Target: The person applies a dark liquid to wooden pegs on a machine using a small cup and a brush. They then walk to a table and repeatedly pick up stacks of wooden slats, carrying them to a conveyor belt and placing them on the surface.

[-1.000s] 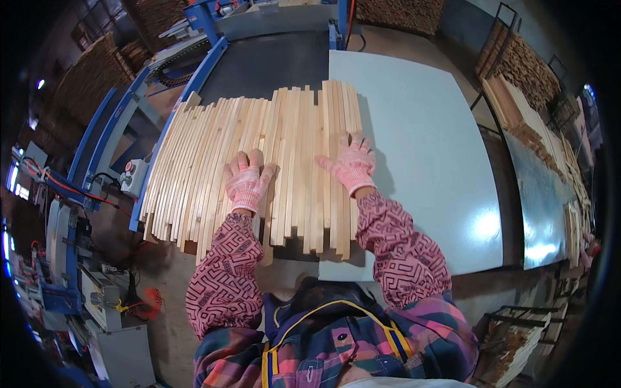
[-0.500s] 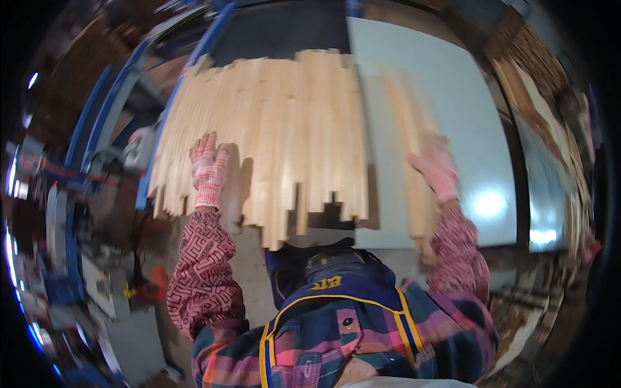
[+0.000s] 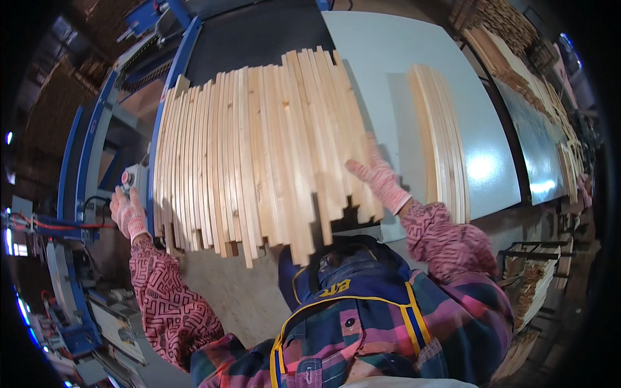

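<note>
A wide row of pale wooden strips (image 3: 259,149) lies side by side in front of me, with uneven ends. My right hand (image 3: 383,180), in a pink-and-white knit glove, rests against the row's right edge. Its thumb reaches over the outer strips and its fingers are spread. Off the row's left side, my gloved left hand (image 3: 129,213) has its fingers stretched out by a small grey control box (image 3: 134,176) with a red button. Whether the fingertips touch the box I cannot tell. A smaller bundle of strips (image 3: 443,142) lies apart on the pale panel (image 3: 488,123).
A blue machine frame (image 3: 173,97) runs along the row's left side. Behind the strips is a dark flat surface (image 3: 259,42). A shiny metal sheet (image 3: 533,152) and stacked wood (image 3: 504,26) stand at the right. A red hose (image 3: 61,225) lies at the left.
My left hand has left the strips and moved left to the control box. My right hand has moved from the small bundle to the row's right edge. The view has turned somewhat.
</note>
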